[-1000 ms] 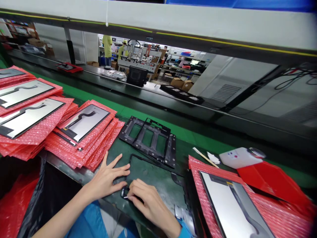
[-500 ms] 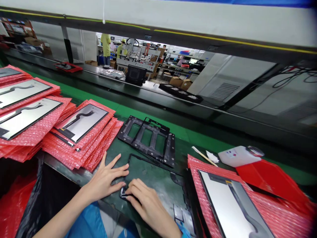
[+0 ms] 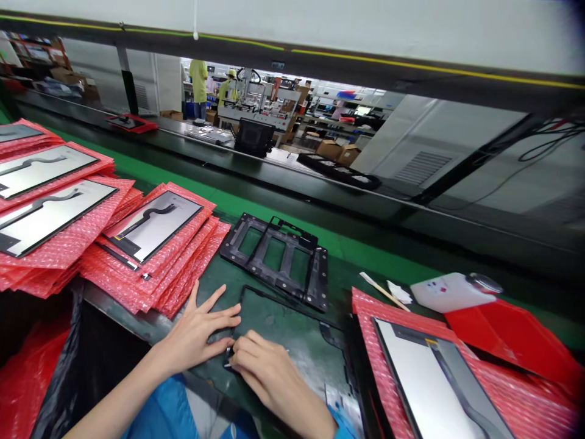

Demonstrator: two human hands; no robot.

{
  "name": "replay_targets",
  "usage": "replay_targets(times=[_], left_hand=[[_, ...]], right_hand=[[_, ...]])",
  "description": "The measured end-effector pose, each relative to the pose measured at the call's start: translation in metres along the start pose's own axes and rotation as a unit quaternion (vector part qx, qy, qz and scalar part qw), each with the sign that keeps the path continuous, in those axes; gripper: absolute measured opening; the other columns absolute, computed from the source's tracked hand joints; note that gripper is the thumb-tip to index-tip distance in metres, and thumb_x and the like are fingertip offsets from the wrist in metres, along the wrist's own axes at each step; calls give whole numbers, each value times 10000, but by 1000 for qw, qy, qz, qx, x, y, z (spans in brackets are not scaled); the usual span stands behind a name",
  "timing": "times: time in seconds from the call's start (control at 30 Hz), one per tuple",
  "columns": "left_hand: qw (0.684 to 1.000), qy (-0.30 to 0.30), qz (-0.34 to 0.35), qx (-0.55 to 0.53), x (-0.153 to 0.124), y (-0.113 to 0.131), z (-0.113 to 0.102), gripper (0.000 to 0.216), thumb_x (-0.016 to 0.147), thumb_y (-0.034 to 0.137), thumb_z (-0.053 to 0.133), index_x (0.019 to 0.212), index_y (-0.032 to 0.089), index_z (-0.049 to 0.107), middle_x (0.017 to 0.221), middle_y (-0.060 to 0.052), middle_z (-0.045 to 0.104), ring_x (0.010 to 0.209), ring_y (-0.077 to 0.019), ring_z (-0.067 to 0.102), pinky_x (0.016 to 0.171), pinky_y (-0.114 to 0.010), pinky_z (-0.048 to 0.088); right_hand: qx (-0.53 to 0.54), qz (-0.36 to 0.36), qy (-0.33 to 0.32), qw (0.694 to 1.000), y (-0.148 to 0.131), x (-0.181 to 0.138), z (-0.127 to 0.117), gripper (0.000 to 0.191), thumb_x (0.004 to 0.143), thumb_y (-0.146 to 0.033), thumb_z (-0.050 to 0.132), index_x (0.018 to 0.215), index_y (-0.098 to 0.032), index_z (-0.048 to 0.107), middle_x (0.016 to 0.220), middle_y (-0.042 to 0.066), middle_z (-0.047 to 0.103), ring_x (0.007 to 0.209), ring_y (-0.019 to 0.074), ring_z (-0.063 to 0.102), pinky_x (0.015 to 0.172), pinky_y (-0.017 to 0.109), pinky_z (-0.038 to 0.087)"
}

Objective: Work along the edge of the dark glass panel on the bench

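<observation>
A thin black rectangular frame (image 3: 331, 335) lies flat on the dark green work surface (image 3: 283, 329). My left hand (image 3: 198, 332) rests along the frame's left edge, its fingers spread and its thumb touching near the lower left corner. At that same corner, the fingertips of my right hand (image 3: 269, 369) are pinched together. Whatever is between them, if anything, is hidden. Just beyond my hands sits a black fixture plate (image 3: 283, 277) with rectangular openings.
Display panels (image 3: 158, 225) lie on stacked red bubble bags (image 3: 192, 268) to the left. At right, another panel (image 3: 411, 372) rests on a red bubble bag, near a white bottle (image 3: 450, 291) and a cotton swab (image 3: 384, 289). A black-lined bin (image 3: 59, 366) stands lower left.
My right fingertips have moved slightly up along the corner, closer to my left thumb, and now cover more of the frame there. My left hand has stayed in place.
</observation>
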State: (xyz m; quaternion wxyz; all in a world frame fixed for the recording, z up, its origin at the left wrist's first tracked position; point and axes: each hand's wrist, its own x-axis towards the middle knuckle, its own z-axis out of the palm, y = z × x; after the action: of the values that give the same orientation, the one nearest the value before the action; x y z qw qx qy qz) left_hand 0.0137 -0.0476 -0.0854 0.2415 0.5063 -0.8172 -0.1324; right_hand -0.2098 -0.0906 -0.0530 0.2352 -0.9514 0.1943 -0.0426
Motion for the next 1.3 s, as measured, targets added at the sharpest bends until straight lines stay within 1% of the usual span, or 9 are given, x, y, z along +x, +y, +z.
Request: replay_targets(times=[0.1,0.2,0.4,0.73,0.93,1.0,1.07,1.17,1.3], left_hand=[[1000,-9,-3,1,0,0,0,394,962,335,539,1355,306,521,1427,-21,537,1488,-280,184,1131,-700,-94],[1000,-15,-4,-1,-1,0,0,394,969,349,530,1360,306,514,1440,-16,522,1491,-282,170,1127,-702,-108],[1000,-16,-8,-5,-1,0,0,392,976,392,518,1360,317,511,1433,-9,530,1491,-275,172,1129,-701,-104],[1000,-5,-3,-4,0,1,-1,385,973,401,524,1346,307,533,1416,-21,549,1486,-275,192,1132,-687,-113],[999,-27,-17,-3,0,1,-1,379,984,421,496,1353,334,509,1441,22,521,1495,-258,159,1125,-697,-120],[999,-28,-15,-2,0,1,-1,380,983,412,501,1353,328,511,1441,17,521,1496,-262,154,1122,-699,-125],[1000,-21,-9,0,0,1,0,386,975,400,520,1352,318,518,1434,3,530,1495,-270,158,1119,-697,-132],[1000,-8,-4,4,1,1,0,391,963,390,543,1347,317,530,1414,-13,551,1487,-276,191,1120,-702,-118],[1000,-12,-7,4,0,2,-1,395,958,361,552,1349,314,528,1415,-20,550,1483,-274,203,1128,-708,-74]], right_hand=[[0,-15,7,1000,2,1,2,129,1023,-150,465,925,-179,543,942,15,556,901,177,474,720,290,368],[27,-23,16,999,3,0,2,133,1028,-156,456,927,-179,540,939,16,557,882,171,482,726,286,364],[92,0,31,995,3,-5,-1,127,1027,-155,454,927,-193,523,953,14,557,913,176,486,751,286,351],[198,3,50,979,8,-11,1,144,1035,-199,457,912,-204,532,954,7,566,935,163,496,788,278,355],[243,-2,109,964,12,-24,1,167,1042,-254,471,902,-197,541,922,22,564,896,165,508,831,294,357],[239,8,117,964,15,-27,3,150,1041,-248,477,917,-198,544,935,21,559,904,163,508,843,296,356],[219,24,110,969,15,-28,3,117,1042,-236,476,953,-205,545,966,19,554,926,165,502,843,296,358],[167,39,77,982,9,-24,3,57,1030,-199,488,1002,-212,536,1013,19,542,976,178,489,822,294,366],[82,25,38,996,0,-11,1,60,1007,-149,512,993,-204,532,1013,15,536,982,189,478,792,296,375]])
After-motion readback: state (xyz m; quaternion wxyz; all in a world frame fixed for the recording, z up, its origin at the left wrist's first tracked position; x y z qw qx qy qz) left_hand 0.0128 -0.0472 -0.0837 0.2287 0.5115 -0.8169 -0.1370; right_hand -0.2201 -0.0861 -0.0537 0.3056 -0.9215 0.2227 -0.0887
